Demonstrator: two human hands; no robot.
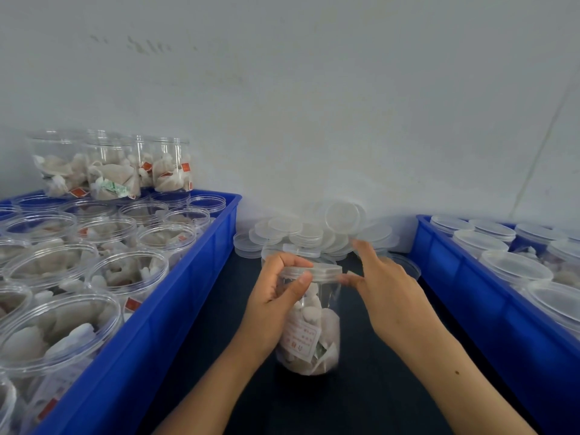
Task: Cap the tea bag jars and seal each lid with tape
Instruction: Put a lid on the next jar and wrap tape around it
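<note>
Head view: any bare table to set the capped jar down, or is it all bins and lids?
Free: the dark table strip between the left blue bin and right blue bin, around the held jar. Crowded: loose lids heaped at the wall end; both bins packed with jars.

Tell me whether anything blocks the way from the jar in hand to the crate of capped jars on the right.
Nothing visible does. The jar, held by the left hand, stands on the dark table, and only the right hand lies between it and the right crate. The lids are piled behind, out of the path.
</note>
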